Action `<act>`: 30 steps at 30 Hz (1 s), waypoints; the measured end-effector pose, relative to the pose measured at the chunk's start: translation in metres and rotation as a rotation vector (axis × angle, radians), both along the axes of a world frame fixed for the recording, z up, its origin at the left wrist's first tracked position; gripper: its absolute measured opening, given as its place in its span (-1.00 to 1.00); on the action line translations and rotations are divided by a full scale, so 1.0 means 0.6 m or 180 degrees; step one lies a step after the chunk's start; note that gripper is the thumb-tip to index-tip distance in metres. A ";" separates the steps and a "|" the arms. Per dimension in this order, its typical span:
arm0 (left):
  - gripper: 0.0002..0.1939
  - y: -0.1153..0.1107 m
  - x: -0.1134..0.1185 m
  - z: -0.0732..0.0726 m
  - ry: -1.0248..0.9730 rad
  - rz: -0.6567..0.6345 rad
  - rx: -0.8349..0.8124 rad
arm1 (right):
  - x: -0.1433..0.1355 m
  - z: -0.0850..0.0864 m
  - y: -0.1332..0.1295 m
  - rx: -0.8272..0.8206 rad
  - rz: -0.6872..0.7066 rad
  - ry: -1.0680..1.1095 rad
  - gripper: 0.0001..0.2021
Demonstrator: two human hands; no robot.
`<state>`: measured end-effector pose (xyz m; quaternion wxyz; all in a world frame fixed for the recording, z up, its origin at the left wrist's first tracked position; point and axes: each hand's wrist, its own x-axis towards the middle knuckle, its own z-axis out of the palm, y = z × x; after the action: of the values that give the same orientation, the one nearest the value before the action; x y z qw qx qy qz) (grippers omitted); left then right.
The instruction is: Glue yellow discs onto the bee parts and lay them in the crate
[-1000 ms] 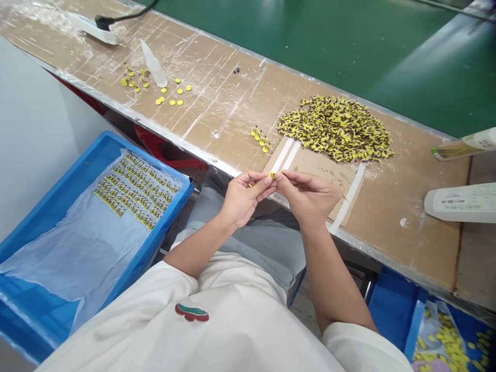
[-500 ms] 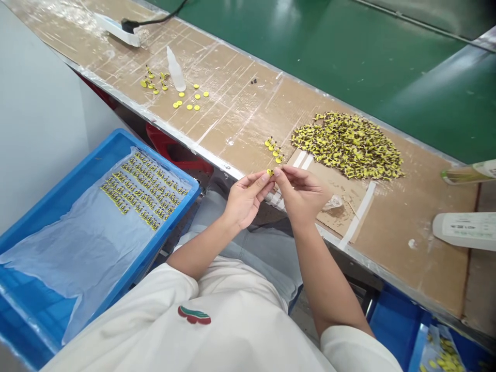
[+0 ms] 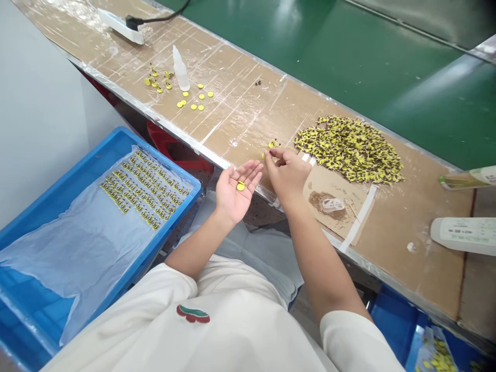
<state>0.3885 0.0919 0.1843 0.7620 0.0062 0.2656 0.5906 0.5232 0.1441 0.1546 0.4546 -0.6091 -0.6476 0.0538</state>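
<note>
My left hand (image 3: 234, 190) lies palm up at the bench edge, fingers spread, with a small yellow disc (image 3: 241, 186) resting on the palm. My right hand (image 3: 285, 173) reaches over the brown bench (image 3: 240, 111), fingertips pinched at a small yellow part among a short row of yellow parts (image 3: 272, 145). A big heap of yellow-and-black parts (image 3: 349, 149) lies just right of that hand. Whether the pinched part is lifted off the bench I cannot tell.
A blue crate (image 3: 96, 160) with plastic sheet and rows of finished parts (image 3: 143, 188) sits at my left. Loose yellow discs (image 3: 194, 98) and a small white bottle (image 3: 180, 68) lie farther along the bench. A white bottle (image 3: 463, 235) lies at right. A green conveyor belt (image 3: 349, 51) runs behind.
My hands have parted. The left hand opened palm up with a yellow disc on it, and the right hand moved forward to the row of parts on the bench.
</note>
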 end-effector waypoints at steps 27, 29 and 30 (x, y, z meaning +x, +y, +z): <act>-0.65 0.009 -0.015 0.004 0.0127 -0.0110 0.0022 | 0.020 0.035 -0.098 0.0132 0.0581 -0.0201 -0.78; -0.69 0.009 -0.018 0.002 0.0148 -0.0139 0.0056 | 0.033 0.042 -0.140 0.0161 0.0506 0.0066 -0.82; -0.69 0.008 -0.019 0.000 0.0175 -0.0145 0.0080 | 0.038 0.042 -0.162 0.0142 0.0371 0.0289 -0.82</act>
<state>0.3772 0.0968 0.1846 0.7675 0.0380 0.2788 0.5759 0.5463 0.0470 0.1797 0.4930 -0.5571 -0.6617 0.0933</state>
